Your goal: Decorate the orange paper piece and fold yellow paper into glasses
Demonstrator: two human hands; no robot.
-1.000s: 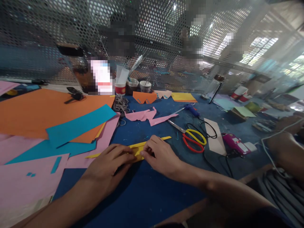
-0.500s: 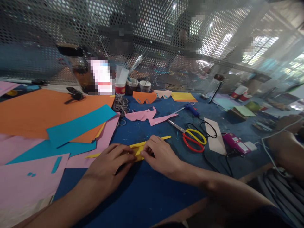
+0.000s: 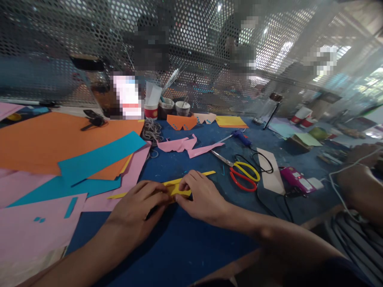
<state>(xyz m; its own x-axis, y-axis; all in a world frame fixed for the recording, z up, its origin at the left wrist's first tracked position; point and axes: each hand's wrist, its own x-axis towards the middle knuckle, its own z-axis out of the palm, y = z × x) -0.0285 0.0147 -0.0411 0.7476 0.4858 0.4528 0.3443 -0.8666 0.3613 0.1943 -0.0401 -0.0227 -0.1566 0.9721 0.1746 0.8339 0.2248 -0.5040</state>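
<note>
A long yellow paper strip [image 3: 179,187] lies on the blue table [image 3: 179,247] in front of me. My left hand [image 3: 137,209] lies over its left part, fingers pressing it down flat. My right hand [image 3: 202,195] pinches the strip near its middle with thumb and curled fingers. The far end of the strip pokes out to the right of my fingers; the middle of the strip is hidden under both hands.
Orange [image 3: 44,139], teal [image 3: 98,157] and pink [image 3: 36,223] paper sheets lie to the left. Scissors [image 3: 241,173] with yellow and red handles lie to the right, near a glue gun [image 3: 242,139], cables and a pink device [image 3: 295,179]. Cups [image 3: 166,107] stand by the mesh wall. Another person's arm [image 3: 359,183] is at far right.
My right hand's fingers have curled in a little more on the yellow strip. My left hand has stayed in place.
</note>
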